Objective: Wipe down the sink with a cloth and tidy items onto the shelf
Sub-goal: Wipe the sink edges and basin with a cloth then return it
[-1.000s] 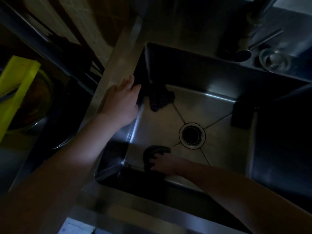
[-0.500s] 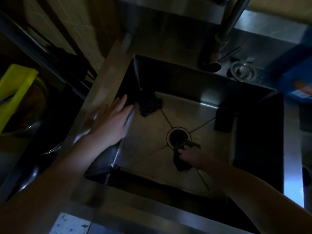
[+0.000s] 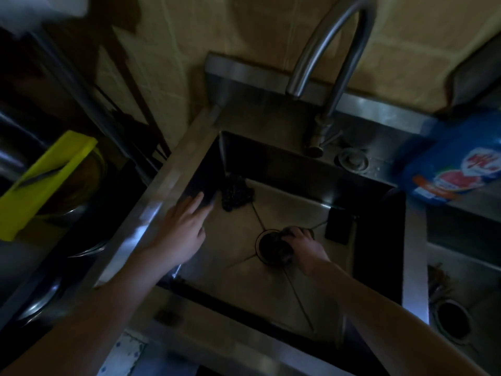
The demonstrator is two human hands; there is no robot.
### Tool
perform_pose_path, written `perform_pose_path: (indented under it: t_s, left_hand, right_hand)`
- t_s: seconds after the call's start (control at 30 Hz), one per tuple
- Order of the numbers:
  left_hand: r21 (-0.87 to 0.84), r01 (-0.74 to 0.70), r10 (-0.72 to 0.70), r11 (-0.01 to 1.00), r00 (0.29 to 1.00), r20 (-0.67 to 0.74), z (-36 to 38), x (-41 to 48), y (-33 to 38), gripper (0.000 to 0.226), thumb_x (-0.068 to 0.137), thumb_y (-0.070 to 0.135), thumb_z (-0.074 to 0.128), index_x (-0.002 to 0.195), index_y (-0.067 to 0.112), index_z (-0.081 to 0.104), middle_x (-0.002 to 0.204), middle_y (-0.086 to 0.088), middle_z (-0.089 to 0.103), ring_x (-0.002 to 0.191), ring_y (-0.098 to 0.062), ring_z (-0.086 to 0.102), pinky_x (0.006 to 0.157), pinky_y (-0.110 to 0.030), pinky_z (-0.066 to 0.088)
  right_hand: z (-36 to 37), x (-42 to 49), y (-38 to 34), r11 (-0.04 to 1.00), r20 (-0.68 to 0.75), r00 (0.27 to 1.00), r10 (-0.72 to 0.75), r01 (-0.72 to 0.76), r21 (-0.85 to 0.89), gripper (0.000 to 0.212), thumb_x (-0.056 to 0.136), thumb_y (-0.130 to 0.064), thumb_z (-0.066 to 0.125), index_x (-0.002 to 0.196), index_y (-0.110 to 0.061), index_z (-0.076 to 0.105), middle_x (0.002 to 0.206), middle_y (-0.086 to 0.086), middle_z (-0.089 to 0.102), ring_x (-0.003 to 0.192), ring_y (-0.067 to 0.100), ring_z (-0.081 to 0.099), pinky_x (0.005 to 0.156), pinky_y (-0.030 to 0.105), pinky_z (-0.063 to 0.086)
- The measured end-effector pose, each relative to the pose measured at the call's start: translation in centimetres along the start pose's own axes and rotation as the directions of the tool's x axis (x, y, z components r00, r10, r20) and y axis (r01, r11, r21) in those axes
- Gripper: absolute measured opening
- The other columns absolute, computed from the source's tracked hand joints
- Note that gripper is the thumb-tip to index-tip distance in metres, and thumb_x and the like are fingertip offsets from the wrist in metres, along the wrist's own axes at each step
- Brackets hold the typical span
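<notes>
I look down into a dim steel sink [image 3: 287, 291]. My right hand [image 3: 305, 245] grips a dark cloth [image 3: 276, 248] and presses it onto the drain in the middle of the sink floor. My left hand [image 3: 181, 232] hovers over the sink's left edge with its fingers stretched out and holds nothing. A dark scrubber [image 3: 235, 194] lies in the far left corner of the basin. A dark rectangular sponge [image 3: 339, 225] leans against the right wall.
A curved faucet [image 3: 328, 63] rises behind the basin. A blue detergent bag [image 3: 458, 169] sits on the right rim. A yellow cutting board [image 3: 46, 183] and metal bowls stand in the rack at left. A second basin with a drain [image 3: 452, 318] lies at right.
My right hand has slid the cloth from the sink's near edge across the floor onto the drain. My left hand has lifted a little off the left rim. My view has tilted up.
</notes>
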State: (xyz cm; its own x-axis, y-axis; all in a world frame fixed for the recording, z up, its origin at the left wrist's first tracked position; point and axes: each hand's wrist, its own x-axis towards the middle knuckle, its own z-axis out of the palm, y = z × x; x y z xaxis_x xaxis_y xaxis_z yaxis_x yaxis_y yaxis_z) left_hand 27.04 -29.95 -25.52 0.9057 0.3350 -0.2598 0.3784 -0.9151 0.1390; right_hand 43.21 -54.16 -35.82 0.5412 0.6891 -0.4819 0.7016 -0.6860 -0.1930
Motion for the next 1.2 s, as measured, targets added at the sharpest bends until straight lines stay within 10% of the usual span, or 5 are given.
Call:
perform_pose_path:
  t_s: [1.2]
  left_hand:
    - [-0.112, 0.201, -0.219, 0.973, 0.957, -0.188, -8.9, -5.5, 8.3, 0.049, 0.097, 0.022, 0.039, 0.144, 0.021, 0.029, 0.154, -0.001, 0.023, 0.139, -0.021, 0.028, 0.112, -0.039, 0.028]
  right_hand:
    - [-13.8, -8.3, 0.4, 0.961, -0.439, 0.887, -0.142, 0.230, 0.152, 0.048, 0.087, -0.013, 0.055, 0.132, -0.030, 0.049, 0.135, -0.007, 0.040, 0.123, 0.016, 0.043, 0.100, 0.028, 0.045]
